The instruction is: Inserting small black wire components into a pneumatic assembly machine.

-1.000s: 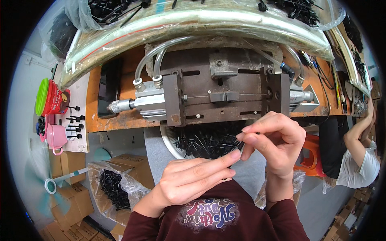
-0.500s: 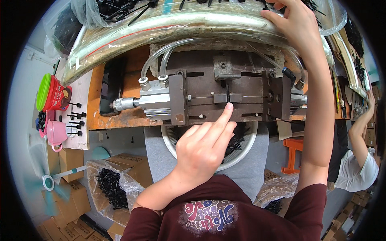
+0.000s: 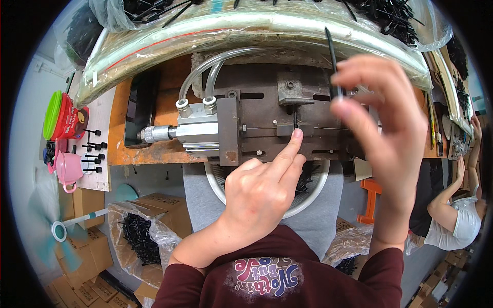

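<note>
Loading step: left hand (image 3: 262, 197), forefinger out, presses the press jig (image 3: 287, 123) slot.
Right hand (image 3: 382, 115): pinches a black pin (image 3: 333, 56).
Next: likely seating the pin squarely in the slot.

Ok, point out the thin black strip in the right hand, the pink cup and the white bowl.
thin black strip (image 3: 331, 51), head view, on its shaft above the fingers.
pink cup (image 3: 68, 167), head view, on its side wall.
white bowl (image 3: 218, 185), head view, on its left rim.
</note>
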The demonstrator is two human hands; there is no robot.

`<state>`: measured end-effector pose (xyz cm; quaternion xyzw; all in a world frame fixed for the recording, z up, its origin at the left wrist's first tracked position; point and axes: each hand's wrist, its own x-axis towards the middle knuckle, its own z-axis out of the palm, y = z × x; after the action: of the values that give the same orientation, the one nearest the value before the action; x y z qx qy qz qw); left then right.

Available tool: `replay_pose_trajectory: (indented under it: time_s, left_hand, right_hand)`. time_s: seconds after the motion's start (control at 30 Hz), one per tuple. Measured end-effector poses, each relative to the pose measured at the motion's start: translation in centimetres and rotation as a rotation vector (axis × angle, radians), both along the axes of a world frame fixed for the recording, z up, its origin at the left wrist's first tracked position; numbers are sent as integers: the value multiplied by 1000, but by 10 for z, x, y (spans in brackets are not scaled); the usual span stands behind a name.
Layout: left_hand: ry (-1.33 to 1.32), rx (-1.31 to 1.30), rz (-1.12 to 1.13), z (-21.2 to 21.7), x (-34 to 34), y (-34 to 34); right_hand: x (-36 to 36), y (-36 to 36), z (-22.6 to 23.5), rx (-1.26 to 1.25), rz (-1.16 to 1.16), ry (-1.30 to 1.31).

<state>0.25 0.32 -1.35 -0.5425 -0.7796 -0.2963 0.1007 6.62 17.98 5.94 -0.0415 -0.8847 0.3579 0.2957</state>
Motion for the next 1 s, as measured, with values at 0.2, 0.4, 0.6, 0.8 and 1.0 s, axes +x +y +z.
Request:
replay_pose_trajectory:
  time_s: [0.2,0.4,0.6,0.8,1.0]
  left_hand:
    - [-15,42,-4,-4,0,0]
    - [-200,-83,-204,13,2,-28]
    - [-349,-149,-352,-4,5,-44]
    - [-388,-147,-415,-8,4,-50]
    - [-351,-104,-490,-13,6,-54]
  right_hand:
    - [42,-32,-32,203,2,-20]
    - [55,-44,-56,325,-6,-134]
    - [43,-59,-64,503,-28,-255]
    - [35,-59,-53,564,-23,-318]
    - [33,-55,-33,618,32,-374]
